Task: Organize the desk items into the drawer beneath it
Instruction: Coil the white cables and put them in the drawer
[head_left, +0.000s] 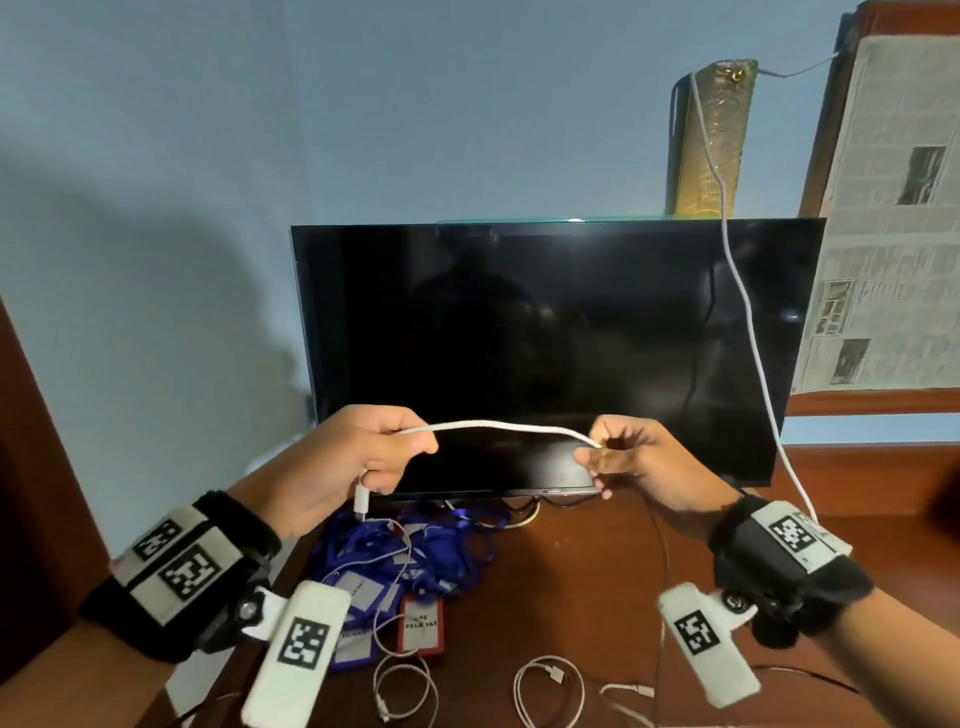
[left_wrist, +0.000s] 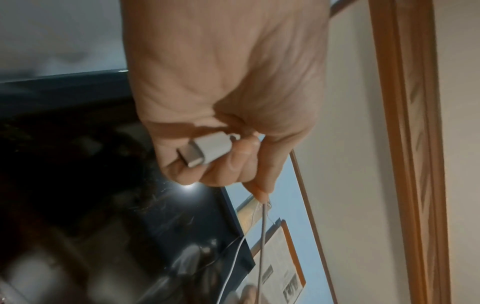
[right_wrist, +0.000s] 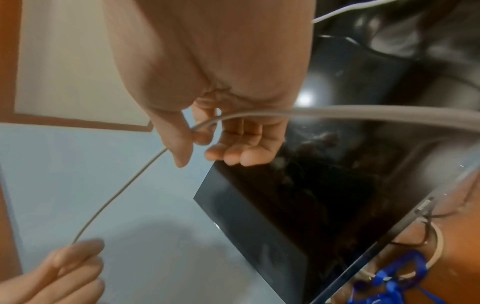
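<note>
Two hands hold one white cable (head_left: 498, 427) up in front of a dark TV screen (head_left: 545, 338) in the head view. The left hand (head_left: 358, 457) is closed around one end, its connector hanging below the fist; the right hand (head_left: 639, 462) pinches the cord further along. Between them the cable's long axis runs left to right in a shallow arch, level with both hands, and its far length trails on past the right wrist. Below lies the brown wooden counter (head_left: 597, 571), carrying blue lanyards (head_left: 415, 556) with badges and several coiled cables (head_left: 550, 686). No drawer shows; judging by the task, it sits under the counter, below both hands.

From the left wrist, the left hand (left_wrist: 221, 102) is curled tight on the white plug (left_wrist: 207, 151), the cord leaving past the fingers toward the screen.

From the right wrist, the right hand (right_wrist: 215, 115) has thumb and forefinger nipped on the cord (right_wrist: 124, 181), the other fingers (right_wrist: 241, 152) loosely bent. A blue wall lies behind.
</note>
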